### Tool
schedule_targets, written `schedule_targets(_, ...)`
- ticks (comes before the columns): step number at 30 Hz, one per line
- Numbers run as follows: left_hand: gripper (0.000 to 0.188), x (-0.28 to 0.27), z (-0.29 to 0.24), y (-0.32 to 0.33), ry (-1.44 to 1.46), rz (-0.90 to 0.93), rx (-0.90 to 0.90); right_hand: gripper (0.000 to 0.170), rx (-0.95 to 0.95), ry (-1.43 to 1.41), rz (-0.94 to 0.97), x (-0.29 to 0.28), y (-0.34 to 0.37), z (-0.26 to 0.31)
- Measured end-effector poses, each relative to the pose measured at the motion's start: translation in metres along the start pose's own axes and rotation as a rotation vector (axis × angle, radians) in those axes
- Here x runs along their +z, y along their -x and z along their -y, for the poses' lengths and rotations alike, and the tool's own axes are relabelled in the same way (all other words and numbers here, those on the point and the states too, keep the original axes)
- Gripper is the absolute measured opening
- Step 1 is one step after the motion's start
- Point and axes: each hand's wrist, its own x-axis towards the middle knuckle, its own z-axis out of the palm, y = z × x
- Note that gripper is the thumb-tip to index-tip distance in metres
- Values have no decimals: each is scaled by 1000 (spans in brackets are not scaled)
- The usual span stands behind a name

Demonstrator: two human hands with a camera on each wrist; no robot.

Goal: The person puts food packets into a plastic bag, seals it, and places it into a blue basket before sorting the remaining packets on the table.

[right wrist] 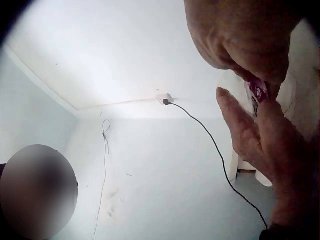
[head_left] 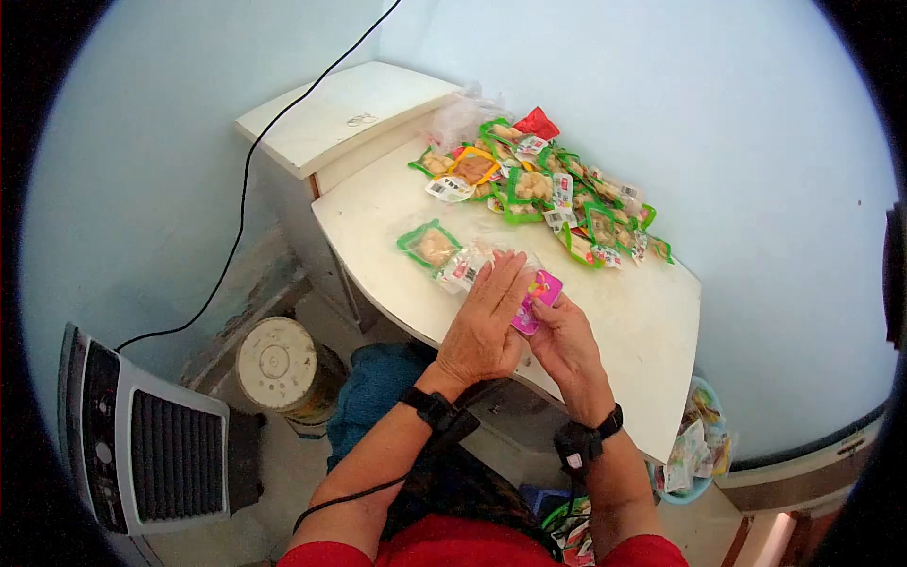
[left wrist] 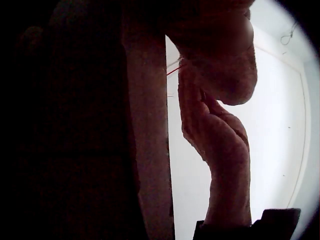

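Observation:
Over the front part of the white table (head_left: 605, 364), both hands meet around a small pink-purple packet (head_left: 539, 300). My right hand (head_left: 571, 354) holds the packet, its thumb lying on the printed face. My left hand (head_left: 484, 331) lies against the packet's left side with its fingers straight and close together, hiding part of it. Between the hands in the right wrist view, a bit of the purple packet (right wrist: 259, 91) shows. Just beyond the left fingertips lie a clear wrapper (head_left: 465, 268) and a green-edged snack packet (head_left: 435, 245). The left wrist view is mostly dark.
A heap of green-edged snack packets (head_left: 529, 187) fills the table's back, with a red packet (head_left: 537, 124) on it. A light-blue basket (head_left: 690, 493) of packets stands below right. On the left are a lidded bucket (head_left: 275, 362), an air cooler (head_left: 175, 454) and a hanging black cable (head_left: 248, 180).

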Motion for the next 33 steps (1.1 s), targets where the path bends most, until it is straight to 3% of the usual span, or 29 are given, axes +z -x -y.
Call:
schedule_targets(4,71,-2,1,2,42,-8,23,33,46,-14,83,13,-22,-10)
schedule_targets(7,71,-4,0,2,50,-14,25,29,142,-186,12,13,-42,-21)
schedule_targets(11,75,-3,3,4,79,-25,17,19,95,-132,190,-18,-85,-62)
schedule_targets(15,74,-1,5,4,98,-29,-6,16,-111,234,189,-19,-78,-53)
schedule_targets(17,73,-2,5,3,91,-26,-11,17,-156,562,137,-13,-68,-42)
schedule_targets(19,73,-1,6,3,94,-23,-14,22,-133,1028,31,28,-46,-15)
schedule_targets(22,73,1,5,3,93,-36,-25,21,-56,749,28,20,-51,-22)
schedule_targets(25,71,3,7,3,91,-54,-14,23,-64,692,-45,28,-36,-16)
schedule_targets(28,69,2,5,3,72,-40,-30,21,-17,601,13,11,-27,4)
schedule_targets(33,64,-1,1,1,73,-20,-52,27,-23,756,-155,-30,-17,69)
